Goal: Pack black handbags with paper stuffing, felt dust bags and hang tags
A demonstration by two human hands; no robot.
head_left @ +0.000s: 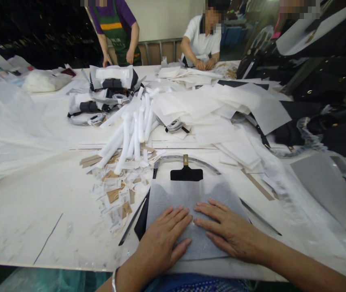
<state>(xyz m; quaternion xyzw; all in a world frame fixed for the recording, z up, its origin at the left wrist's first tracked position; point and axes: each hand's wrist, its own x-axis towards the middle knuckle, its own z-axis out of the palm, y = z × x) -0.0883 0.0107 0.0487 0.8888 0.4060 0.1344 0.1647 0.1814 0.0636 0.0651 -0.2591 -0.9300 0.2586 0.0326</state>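
Near the front edge of the table a black bag [142, 221] lies flat, mostly covered by a thin translucent white sheet [188, 192]. A black tab with a brass-coloured clasp [186, 174] sticks out above the sheet, inside a curved, wrapped handle [203, 159]. My left hand [168, 235] rests flat on the sheet's left half, fingers stretched out. Flat on the right half lies my right hand [226, 229], its fingers spread. The fingertips of both hands are close together at the middle. Neither hand grips anything.
Paper tags [114, 194] and white rolls [136, 134] lie to the left. White sheets [209, 105] are piled behind the bag. Wrapped bags [112, 81] stand at the back left. Clear plastic [8, 129] covers the far left. Two people [203, 40] stand across the table [17, 227].
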